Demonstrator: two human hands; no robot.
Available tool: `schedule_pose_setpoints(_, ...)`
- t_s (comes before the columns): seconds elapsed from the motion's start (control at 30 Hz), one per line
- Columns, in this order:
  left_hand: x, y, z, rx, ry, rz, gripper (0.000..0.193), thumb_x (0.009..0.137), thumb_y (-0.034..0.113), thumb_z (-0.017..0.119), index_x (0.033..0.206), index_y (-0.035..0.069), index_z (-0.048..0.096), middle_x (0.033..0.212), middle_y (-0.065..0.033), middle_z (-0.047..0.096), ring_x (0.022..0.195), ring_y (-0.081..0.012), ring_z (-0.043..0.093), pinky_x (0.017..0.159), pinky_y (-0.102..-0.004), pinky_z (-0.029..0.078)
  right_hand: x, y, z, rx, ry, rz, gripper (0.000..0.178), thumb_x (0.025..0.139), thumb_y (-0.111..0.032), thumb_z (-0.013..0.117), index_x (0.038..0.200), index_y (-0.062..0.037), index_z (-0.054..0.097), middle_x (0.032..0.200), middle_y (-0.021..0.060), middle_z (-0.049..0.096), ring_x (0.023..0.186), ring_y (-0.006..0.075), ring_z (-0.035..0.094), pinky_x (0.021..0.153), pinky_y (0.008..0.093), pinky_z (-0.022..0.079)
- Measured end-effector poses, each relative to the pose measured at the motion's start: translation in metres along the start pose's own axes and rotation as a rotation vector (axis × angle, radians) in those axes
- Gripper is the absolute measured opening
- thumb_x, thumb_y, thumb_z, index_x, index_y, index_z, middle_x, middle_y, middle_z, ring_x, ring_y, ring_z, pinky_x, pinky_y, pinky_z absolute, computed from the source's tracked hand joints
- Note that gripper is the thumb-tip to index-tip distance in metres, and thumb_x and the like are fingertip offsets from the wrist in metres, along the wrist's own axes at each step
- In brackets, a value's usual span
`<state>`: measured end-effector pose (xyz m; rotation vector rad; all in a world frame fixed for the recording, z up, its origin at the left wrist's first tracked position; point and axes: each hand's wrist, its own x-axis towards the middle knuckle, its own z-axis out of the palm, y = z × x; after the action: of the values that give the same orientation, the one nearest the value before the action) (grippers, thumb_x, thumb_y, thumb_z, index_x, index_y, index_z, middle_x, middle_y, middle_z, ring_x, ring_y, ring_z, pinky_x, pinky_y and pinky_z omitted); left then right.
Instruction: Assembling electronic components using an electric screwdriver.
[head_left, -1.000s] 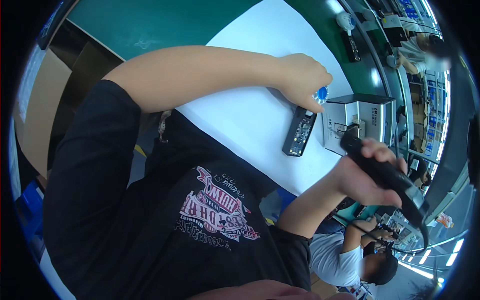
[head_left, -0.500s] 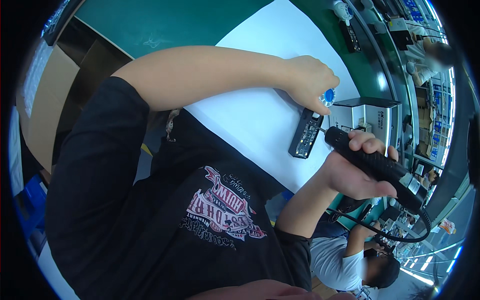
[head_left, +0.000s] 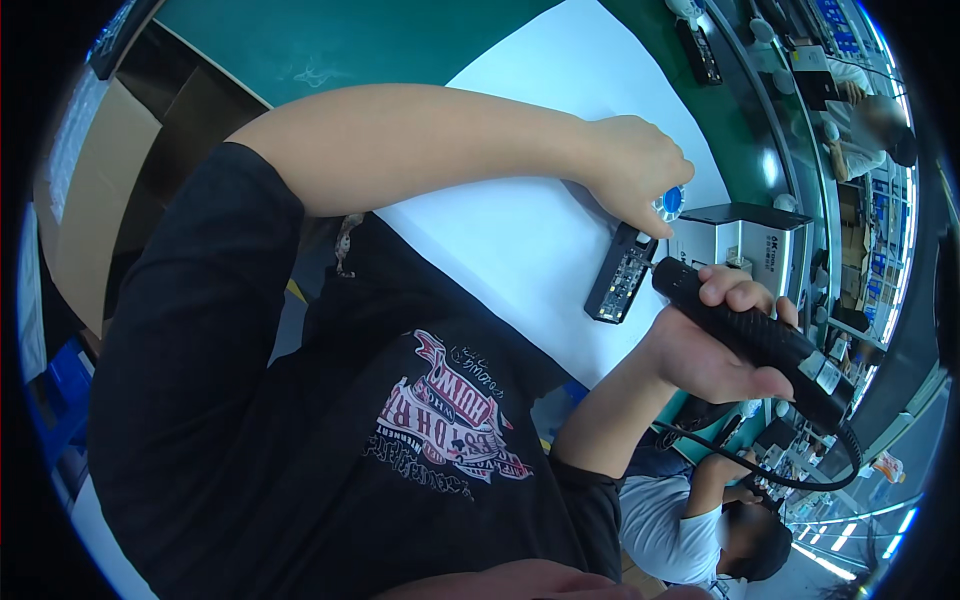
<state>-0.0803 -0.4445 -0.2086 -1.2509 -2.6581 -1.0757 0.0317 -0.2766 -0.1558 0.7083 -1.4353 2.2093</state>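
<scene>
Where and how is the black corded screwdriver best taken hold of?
Likely mid-barrel on the black corded screwdriver, from the wearer's side, as the right hand grips it: the body is long and rounded, its front points toward the circuit board, and the cord leaves its rear.

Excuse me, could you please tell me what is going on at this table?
A person has both arms over a white sheet on a green table. The left grip holds one end of a black device whose circuit board is exposed, beside a round blue-centred part. The right grip is closed around a black corded driver, its thin tip pointed at the board; whether it touches is too small to tell. A grey box stands to the device's right.
</scene>
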Motion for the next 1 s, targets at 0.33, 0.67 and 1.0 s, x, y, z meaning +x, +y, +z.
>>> schedule_pose_setpoints(0.33,0.002,-0.001,0.000,0.025,-0.018,-0.015,0.060,0.083,0.054,0.072,0.102,-0.002,0.067,0.093,-0.0212,0.072,0.088,-0.0386,0.071,0.074,-0.0477,0.056,0.005,0.006,0.004,0.006,-0.159,0.003,0.089,0.090,-0.084,0.045,0.132,-0.0071,0.056,0.088,0.0115,0.063,0.070,0.0227,0.058,0.073,0.0401,0.048)
schedule_pose_setpoints(0.67,0.002,0.000,-0.001,0.031,-0.021,-0.016,0.062,0.084,0.056,0.070,0.103,-0.003,0.068,0.093,-0.0216,0.072,0.087,-0.0389,0.071,0.074,-0.0478,0.056,0.006,0.003,0.009,-0.030,-0.140,0.013,0.093,0.090,-0.084,0.045,0.141,-0.0066,0.048,0.089,0.0135,0.063,0.071,0.0237,0.058,0.074,0.0417,0.048)
schedule_pose_setpoints(1.0,0.002,-0.001,0.001,0.033,0.033,0.030,0.061,0.083,0.057,0.071,0.098,-0.002,0.067,0.087,-0.0191,0.071,0.083,-0.0387,0.071,0.070,-0.0482,0.056,0.042,-0.047,-0.022,-0.717,0.324,-0.364,0.088,0.093,-0.083,0.038,0.129,-0.0031,0.044,0.077,0.0134,0.064,0.061,0.0234,0.063,0.063,0.0377,0.056)
